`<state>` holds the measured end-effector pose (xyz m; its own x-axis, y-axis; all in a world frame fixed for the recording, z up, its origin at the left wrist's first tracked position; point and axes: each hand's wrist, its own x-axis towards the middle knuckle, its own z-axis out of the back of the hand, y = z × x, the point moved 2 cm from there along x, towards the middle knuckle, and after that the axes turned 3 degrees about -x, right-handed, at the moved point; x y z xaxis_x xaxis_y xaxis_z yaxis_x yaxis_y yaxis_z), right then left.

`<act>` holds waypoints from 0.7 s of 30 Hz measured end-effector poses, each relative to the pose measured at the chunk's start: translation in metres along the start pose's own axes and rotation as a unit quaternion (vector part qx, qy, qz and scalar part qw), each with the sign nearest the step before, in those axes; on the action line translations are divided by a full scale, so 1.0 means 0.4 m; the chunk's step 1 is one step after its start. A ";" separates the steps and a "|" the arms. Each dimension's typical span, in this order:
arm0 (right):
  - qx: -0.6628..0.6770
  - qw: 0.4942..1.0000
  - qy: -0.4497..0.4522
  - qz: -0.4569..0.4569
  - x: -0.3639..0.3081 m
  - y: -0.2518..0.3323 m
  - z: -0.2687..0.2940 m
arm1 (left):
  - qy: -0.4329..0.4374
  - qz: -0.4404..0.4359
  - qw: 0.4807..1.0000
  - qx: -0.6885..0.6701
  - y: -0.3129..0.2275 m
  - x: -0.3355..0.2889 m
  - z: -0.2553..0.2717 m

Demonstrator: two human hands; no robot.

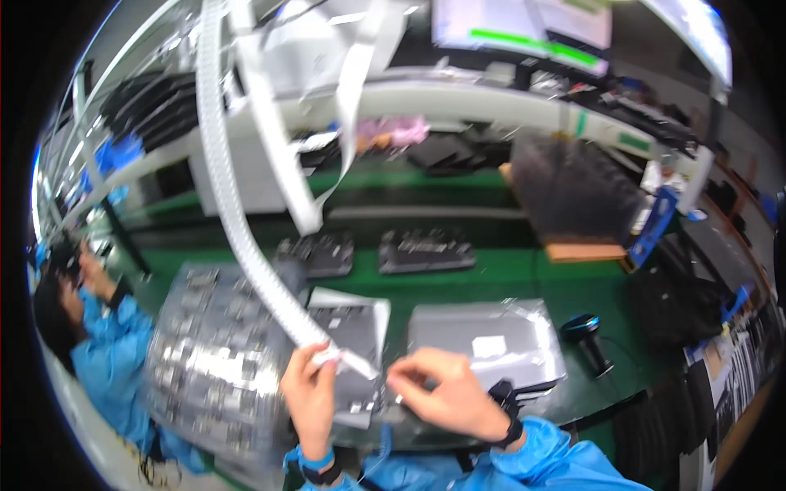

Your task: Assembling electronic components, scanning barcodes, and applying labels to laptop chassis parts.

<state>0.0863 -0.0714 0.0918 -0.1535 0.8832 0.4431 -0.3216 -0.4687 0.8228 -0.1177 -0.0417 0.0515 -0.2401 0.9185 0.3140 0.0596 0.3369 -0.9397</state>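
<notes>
A long white patterned strip (237, 221) hangs from above and curves down to my left hand (311, 397). Thumb and fingers of that hand pinch it near its lower end, and the free tip sticks out to the right. My right hand (446, 397) is just right of that tip, apart from it. Its thumb and forefinger are brought together; whatever may be between them is too small to make out. Beneath the strip's end lies a dark flat panel (352, 327) on a white sheet. Right of it is a stack of grey flat pieces in clear plastic (442, 327).
Clear trays of metallic parts (213, 368) are piled at left, near a person in blue (106, 352). Two black fixtures (426, 250) stand behind on the green bench. A handheld scanner (588, 344) is at right. More white strips (274, 139) hang at the back.
</notes>
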 end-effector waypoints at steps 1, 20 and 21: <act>-0.001 1.000 -0.008 0.008 0.014 0.014 0.001 | 0.029 0.006 0.999 0.013 -0.028 -0.011 -0.006; -0.014 0.994 -0.049 -0.092 -0.030 -0.025 0.094 | 0.084 -0.059 0.967 0.233 -0.098 -0.064 0.011; 0.014 0.980 -0.076 -0.182 -0.055 -0.063 0.156 | 0.069 -0.047 0.959 0.270 -0.098 -0.073 0.016</act>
<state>0.1560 -0.0799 0.0836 0.1090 0.9802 0.1654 -0.3032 -0.1257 0.9446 -0.1193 -0.0829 0.0783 -0.0872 0.9203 0.3813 -0.4755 0.2979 -0.8277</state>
